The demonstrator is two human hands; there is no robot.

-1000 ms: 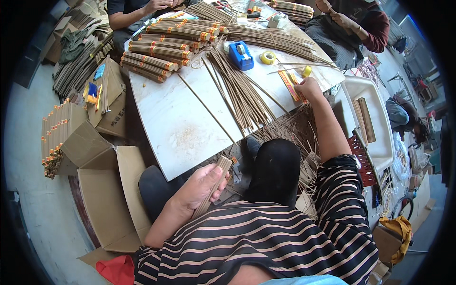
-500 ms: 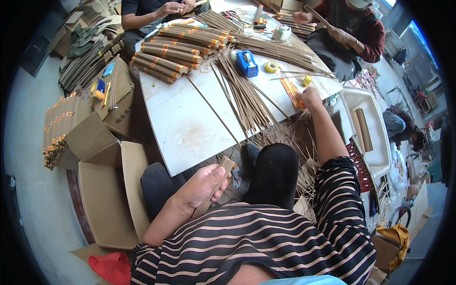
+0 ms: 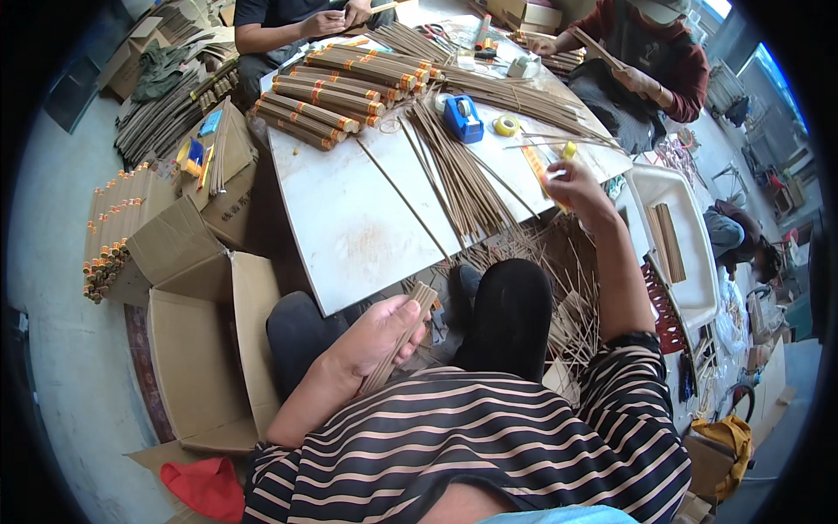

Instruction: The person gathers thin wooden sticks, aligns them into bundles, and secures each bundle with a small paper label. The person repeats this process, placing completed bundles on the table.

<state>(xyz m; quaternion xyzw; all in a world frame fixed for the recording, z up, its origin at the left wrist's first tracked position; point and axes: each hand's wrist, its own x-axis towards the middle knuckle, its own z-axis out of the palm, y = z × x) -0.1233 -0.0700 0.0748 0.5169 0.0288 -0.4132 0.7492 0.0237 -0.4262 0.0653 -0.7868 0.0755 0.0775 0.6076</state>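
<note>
Low in the frame, just above the striped shirt, the left hand (image 3: 380, 336) is closed around a small bundle of thin brown sticks (image 3: 403, 336), fingers curled over it and thumb along the side, the bundle's squared end poking up toward the table edge. It hangs over the lap, beside the dark knees, with an open cardboard box (image 3: 196, 349) at the lower left.

Further up and to the right, the right hand (image 3: 572, 183) reaches to the table's right edge, its fingers pinched on a narrow yellow-and-orange strip (image 3: 534, 166); how firmly it grips I cannot tell.

Beyond it, on the pale tabletop (image 3: 349, 227), lies a loose fan of sticks (image 3: 458, 170), then a blue tape dispenser (image 3: 463, 118) and a yellow tape roll (image 3: 506, 125), and at the upper left a stack of banded bundles (image 3: 340, 96). Other people's hands work at the far edge.

The risk, as I judge it: the bundle is held one-handed and unbound, so a slackened grip could let sticks slide out and join the litter of fallen ones under the table. The outstretched right forearm also passes close to the loose fan and could sweep sticks off the edge.
</note>
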